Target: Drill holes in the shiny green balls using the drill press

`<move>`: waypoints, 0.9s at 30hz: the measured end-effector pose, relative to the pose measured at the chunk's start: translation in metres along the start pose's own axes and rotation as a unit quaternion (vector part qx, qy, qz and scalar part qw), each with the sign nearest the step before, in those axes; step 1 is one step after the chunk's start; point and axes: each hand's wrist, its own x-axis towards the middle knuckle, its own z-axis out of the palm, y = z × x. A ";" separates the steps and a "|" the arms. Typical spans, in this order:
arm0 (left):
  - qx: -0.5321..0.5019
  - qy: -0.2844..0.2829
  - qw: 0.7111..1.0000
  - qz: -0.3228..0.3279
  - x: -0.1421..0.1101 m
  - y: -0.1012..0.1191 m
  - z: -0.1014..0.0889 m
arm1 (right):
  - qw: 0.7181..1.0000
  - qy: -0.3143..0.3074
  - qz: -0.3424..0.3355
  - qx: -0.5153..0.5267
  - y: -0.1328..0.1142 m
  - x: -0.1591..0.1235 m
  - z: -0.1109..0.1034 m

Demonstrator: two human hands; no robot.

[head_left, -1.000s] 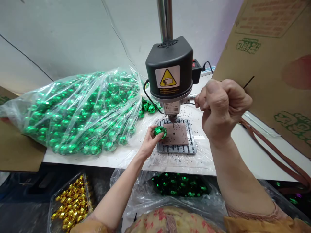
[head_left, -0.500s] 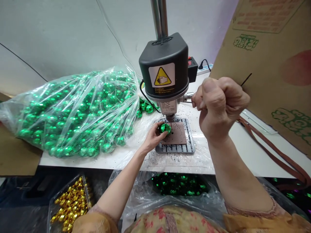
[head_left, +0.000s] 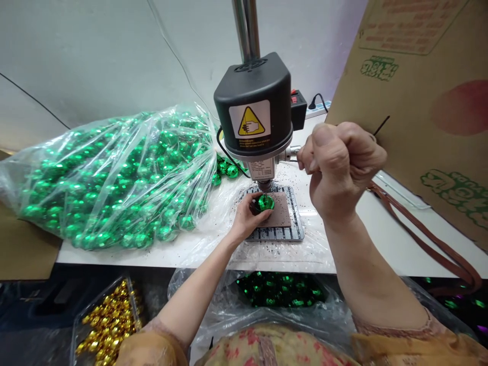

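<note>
A green faceted ball sits beneath the chuck of the drill press, over a brown board. The left hand has hold of it, thumb and fingers curved partway closed around its left side. The right hand is a tight fist beside the drill press's silver hub; what it grips is hidden. Left of the drill press lies a clear bag of green balls; right of it stands a cardboard box.
</note>
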 end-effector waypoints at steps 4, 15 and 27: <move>0.016 0.019 0.999 0.036 -0.004 -0.003 0.010 | 1.000 0.008 0.029 -0.011 -0.001 0.004 0.001; -0.007 0.010 0.999 0.051 -0.007 -0.011 0.019 | 0.998 -0.006 -0.008 -0.060 0.004 0.002 -0.001; -0.012 0.011 0.998 0.069 -0.009 -0.010 0.021 | 0.993 0.045 -0.105 -0.007 0.016 -0.016 0.000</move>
